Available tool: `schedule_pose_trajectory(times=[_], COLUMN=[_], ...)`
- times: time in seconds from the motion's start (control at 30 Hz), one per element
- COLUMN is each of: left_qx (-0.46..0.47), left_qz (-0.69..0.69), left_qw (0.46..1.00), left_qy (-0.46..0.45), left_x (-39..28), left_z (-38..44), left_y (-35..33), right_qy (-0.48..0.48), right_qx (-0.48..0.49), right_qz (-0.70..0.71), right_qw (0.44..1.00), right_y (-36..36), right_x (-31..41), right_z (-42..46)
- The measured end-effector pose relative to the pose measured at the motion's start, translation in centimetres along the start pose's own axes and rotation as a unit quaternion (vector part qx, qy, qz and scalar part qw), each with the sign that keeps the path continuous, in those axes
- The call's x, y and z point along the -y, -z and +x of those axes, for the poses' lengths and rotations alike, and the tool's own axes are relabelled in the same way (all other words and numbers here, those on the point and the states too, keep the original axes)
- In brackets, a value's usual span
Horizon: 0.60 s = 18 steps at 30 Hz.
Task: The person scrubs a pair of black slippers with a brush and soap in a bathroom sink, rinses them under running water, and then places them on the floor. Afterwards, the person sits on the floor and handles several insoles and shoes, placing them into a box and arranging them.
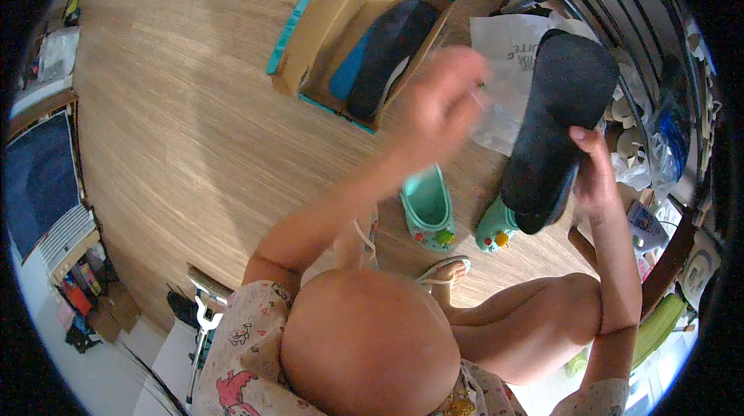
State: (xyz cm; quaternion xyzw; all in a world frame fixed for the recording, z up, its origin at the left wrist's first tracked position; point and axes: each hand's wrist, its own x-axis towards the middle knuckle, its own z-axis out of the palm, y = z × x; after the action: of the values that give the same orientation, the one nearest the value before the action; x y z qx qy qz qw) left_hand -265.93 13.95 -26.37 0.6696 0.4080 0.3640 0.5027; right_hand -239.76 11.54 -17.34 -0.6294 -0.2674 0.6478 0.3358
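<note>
My right hand (596, 169) grips a black, sole-shaped item (558, 119), an insole or slipper sole, with the thumb over its edge. It is held above the floor, overlapping one mint-green clog (494, 230) with fruit charms. My left hand (447, 105) is blurred, its fingers bent; a tiny green spot shows near the fingertips, and whether anything is held is unclear. Beside it, an open cardboard box (285, 41) with teal edges contains dark and blue sole-shaped items (389, 56). The other mint-green clog (430, 207) stands below my left forearm.
A whitish printed sheet or bag (497, 67) lies behind the black item. To the right stands a metal-barred rack (628, 15) with plastic bags and other goods. My bent legs and a sandaled foot (453, 271) are close below. A white metal stand (203, 323) is at lower left.
</note>
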Motion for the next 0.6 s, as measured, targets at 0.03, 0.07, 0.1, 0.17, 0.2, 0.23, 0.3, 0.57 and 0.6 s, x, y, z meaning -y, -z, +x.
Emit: schedule_pose_trajectory(times=[0.03,0.07,0.1,0.17,0.2,0.23,0.3,0.57,0.6], left_qx=[-0.114,-0.142,-0.169,-0.079,-0.063,-0.047,-0.046,-0.181,-0.181], left_qz=[0.061,0.225,0.393,0.452,0.473,0.494,0.456,0.063,0.043], left_qw=[0.991,0.962,0.898,0.857,0.847,0.837,0.852,0.966,0.972], left_qy=[0.03,0.064,0.1,0.237,0.234,0.232,0.252,0.171,0.144], left_x=[3.0,6.2,9.1,12.3,12.5,12.6,12.1,4.6,2.7], left_z=[1.0,1.5,1.1,0.8,0.7,0.6,0.6,-2.1,-3.1], left_y=[1.5,2.8,4.3,4.4,4.2,3.9,3.8,4.5,4.3], right_qy=[-0.052,-0.063,-0.074,-0.071,-0.07,-0.071,-0.073,-0.06,-0.057], right_qx=[-0.008,0.025,0.07,0.085,0.093,0.083,0.061,0.048,0.052], right_qz=[0.023,0.071,0.124,0.132,0.135,0.123,0.101,0.09,0.087], right_qw=[0.998,0.995,0.987,0.985,0.984,0.986,0.99,0.993,0.993], right_y=[0.6,1.5,1.7,1.6,1.5,1.5,1.6,2.4,2.4], right_x=[0.0,0.1,-0.2,0.0,0.1,0.0,-0.5,-1.0,-0.8], right_z=[0.2,0.2,0.7,0.4,0.3,0.3,0.4,0.5,0.5])
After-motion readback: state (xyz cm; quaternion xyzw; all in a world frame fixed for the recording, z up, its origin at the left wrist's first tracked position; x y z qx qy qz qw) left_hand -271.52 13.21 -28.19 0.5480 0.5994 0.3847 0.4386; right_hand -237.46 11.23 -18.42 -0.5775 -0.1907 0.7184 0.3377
